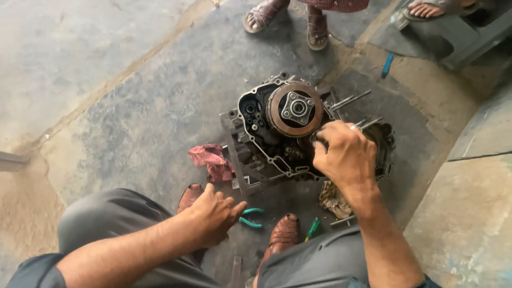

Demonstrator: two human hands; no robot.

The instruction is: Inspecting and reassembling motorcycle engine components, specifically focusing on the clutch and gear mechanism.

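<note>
Nearest to me are my knees in grey trousers and my brown sandals point(285, 233) on the concrete floor point(133, 106). My left hand point(216, 213) hangs just above the near sandal, fingers loosely spread and holding nothing; the green-handled pliers point(249, 218) lie on the floor just right of its fingertips. A green-handled screwdriver point(312, 228) lies beside the right sandal, and a crumpled tan rag point(334, 200) sits a little farther right.

Beyond that, my right hand point(344, 154) rests on the near right part of the engine case point(261, 133), fingers curled around something small — I cannot tell what, since the hand hides it. The engine case lies flat on the floor in the middle of the scene, with the round clutch point(295, 109) facing up at its far side. A pink rag point(212, 160) touches the case on the left.

Farthest off, another person's sandalled feet point(290, 18) stand on the floor, and a blue-handled tool point(387, 65) lies to the right.
</note>
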